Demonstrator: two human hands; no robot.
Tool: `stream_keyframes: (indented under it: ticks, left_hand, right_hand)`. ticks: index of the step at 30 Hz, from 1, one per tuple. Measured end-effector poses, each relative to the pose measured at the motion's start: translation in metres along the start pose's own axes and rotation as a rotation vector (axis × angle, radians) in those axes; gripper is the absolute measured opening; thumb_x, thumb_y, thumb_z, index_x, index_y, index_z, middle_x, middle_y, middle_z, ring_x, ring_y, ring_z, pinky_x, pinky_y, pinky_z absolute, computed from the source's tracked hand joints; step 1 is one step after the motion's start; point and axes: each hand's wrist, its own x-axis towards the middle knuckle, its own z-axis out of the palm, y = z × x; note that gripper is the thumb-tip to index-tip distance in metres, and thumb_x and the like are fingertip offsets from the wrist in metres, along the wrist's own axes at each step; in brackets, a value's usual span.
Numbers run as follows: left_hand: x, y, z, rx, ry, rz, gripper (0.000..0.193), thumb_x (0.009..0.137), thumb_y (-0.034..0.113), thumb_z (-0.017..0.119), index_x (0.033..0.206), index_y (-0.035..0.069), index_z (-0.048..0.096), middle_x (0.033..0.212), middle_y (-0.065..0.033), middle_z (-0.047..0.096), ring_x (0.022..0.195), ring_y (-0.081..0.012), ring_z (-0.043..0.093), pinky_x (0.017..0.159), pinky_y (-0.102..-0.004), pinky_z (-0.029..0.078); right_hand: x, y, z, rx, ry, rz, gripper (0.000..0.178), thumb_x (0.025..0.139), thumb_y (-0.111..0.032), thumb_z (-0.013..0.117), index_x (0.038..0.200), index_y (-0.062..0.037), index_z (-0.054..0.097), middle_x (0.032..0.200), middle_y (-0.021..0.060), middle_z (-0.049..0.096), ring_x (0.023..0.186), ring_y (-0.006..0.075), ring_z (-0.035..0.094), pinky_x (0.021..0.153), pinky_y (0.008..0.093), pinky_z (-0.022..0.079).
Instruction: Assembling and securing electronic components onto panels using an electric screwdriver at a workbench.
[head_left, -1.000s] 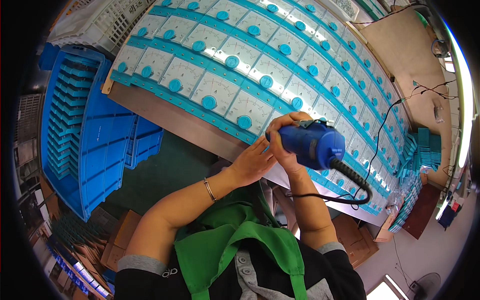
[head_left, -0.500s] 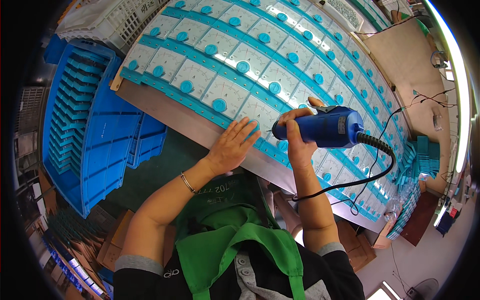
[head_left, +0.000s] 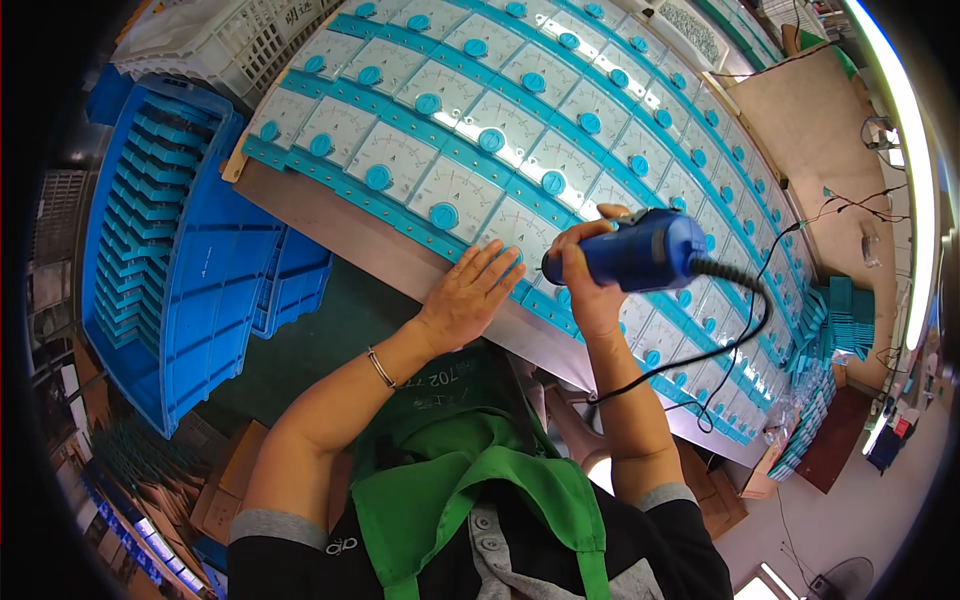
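Meter [head_left: 524, 234] partly hidden under left hand [head_left: 465, 300], fingers slightly spread, blue power tool [head_left: 648, 252] above the near meters, gripped in right hand [head_left: 594, 300], some fingers hidden, tip [head_left: 546, 264] hard to make out, pointing left, long axis left-to-right.

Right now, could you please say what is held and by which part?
The right hand holds the blue power tool near its front end; the left hand grips nothing visible.
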Motion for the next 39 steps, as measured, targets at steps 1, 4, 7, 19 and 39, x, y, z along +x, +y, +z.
stream_keyframes:
  ticks: [1, 4, 7, 19, 39]
  left_hand:
    - [0.000, 0.001, -0.001, 0.005, 0.006, 0.002, 0.045, 0.085, 0.008, 0.053, 0.130, 0.005, 0.052, 0.139, -0.0133, 0.045, 0.134, -0.0326, 0.039, 0.110, -0.0464, 0.033]
    - [0.001, 0.006, -0.003, 0.013, -0.030, 0.002, 0.048, 0.085, 0.007, 0.052, 0.133, 0.004, 0.048, 0.141, -0.0150, 0.042, 0.135, -0.0336, 0.038, 0.110, -0.0475, 0.031]
    - [0.001, 0.006, -0.002, 0.013, -0.020, -0.005, 0.048, 0.086, 0.008, 0.051, 0.133, 0.003, 0.046, 0.141, -0.0161, 0.041, 0.135, -0.0340, 0.037, 0.111, -0.0478, 0.031]
    - [0.000, 0.001, -0.003, -0.046, -0.029, -0.013, 0.047, 0.086, 0.012, 0.055, 0.131, 0.005, 0.046, 0.136, -0.0152, 0.043, 0.130, -0.0335, 0.040, 0.109, -0.0474, 0.033]
    - [-0.010, -0.049, -0.039, 0.038, 0.067, -0.171, 0.049, 0.078, 0.004, 0.056, 0.127, 0.002, 0.052, 0.139, -0.0122, 0.046, 0.134, -0.0289, 0.040, 0.111, -0.0478, 0.030]
  right_hand:
    - [0.004, -0.006, 0.001, -0.003, -0.029, -0.051, 0.049, 0.079, 0.004, 0.062, 0.122, 0.0006, 0.038, 0.080, 0.0042, 0.059, 0.076, 0.0108, 0.057, 0.071, 0.0243, 0.047]
    - [0.018, -0.017, 0.020, 0.044, -0.029, -0.123, 0.052, 0.079, 0.004, 0.062, 0.125, 0.0008, 0.037, 0.080, 0.0040, 0.059, 0.072, 0.0104, 0.057, 0.071, 0.0243, 0.048]
    - [0.029, -0.011, 0.035, 0.067, -0.029, -0.138, 0.055, 0.079, 0.004, 0.064, 0.126, 0.0009, 0.035, 0.079, 0.0034, 0.059, 0.070, 0.0103, 0.057, 0.068, 0.0241, 0.048]
    - [0.032, 0.008, 0.051, 0.056, -0.120, -0.046, 0.054, 0.079, 0.000, 0.065, 0.125, 0.0002, 0.038, 0.084, 0.0018, 0.058, 0.075, 0.0099, 0.057, 0.072, 0.0249, 0.048]
    - [0.043, 0.000, 0.074, 0.067, -0.163, -0.081, 0.060, 0.078, 0.001, 0.066, 0.129, 0.0016, 0.033, 0.077, 0.0050, 0.060, 0.073, 0.0123, 0.060, 0.069, 0.0263, 0.050]
